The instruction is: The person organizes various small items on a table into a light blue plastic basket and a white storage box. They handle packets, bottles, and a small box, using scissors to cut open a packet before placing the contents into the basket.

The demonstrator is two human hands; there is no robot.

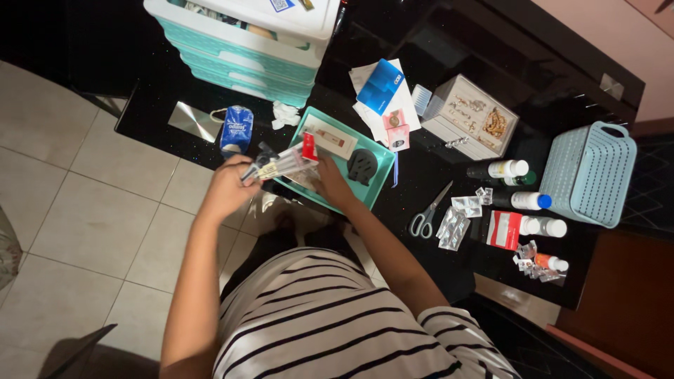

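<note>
Left hand (228,188) clamps clear packet (281,163), long axis running right-upward over teal tray (379,184); right hand (330,184) rests in tray, grip unclear, just below packet's red end.

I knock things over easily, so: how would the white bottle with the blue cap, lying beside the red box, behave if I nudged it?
The white bottle with the blue cap lies on its side on the glossy black table, so it would probably roll. It looks like light plastic, likely easy to lift. Rolling, it might bump the red box or the foil blister packs.
</note>
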